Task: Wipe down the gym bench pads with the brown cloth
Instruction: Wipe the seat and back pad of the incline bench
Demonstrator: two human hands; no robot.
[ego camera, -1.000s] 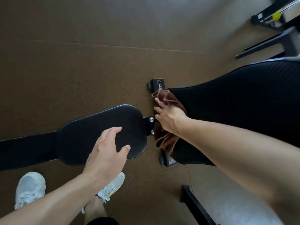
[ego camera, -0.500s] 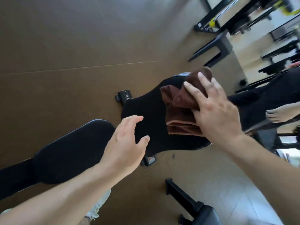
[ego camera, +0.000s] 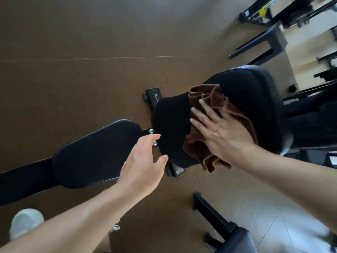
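1. The right hand [ego camera: 221,132] presses the brown cloth [ego camera: 215,125] flat with spread fingers onto the back pad [ego camera: 251,99].
2. The left hand [ego camera: 142,165] hovers relaxed and empty, near that pad's lower end.
3. The back pad's long axis runs toward upper right; its far edge blurs.
4. The seat pad [ego camera: 94,154] extends lower left, its frame cut off.

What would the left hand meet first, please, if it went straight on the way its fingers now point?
Probably the near edge of the back pad, just past the bolts; depth is unclear, so the left hand might pass above it.

Bare forearms, no sleeves; a pale, perhaps white, shoe [ego camera: 25,222] with laces.
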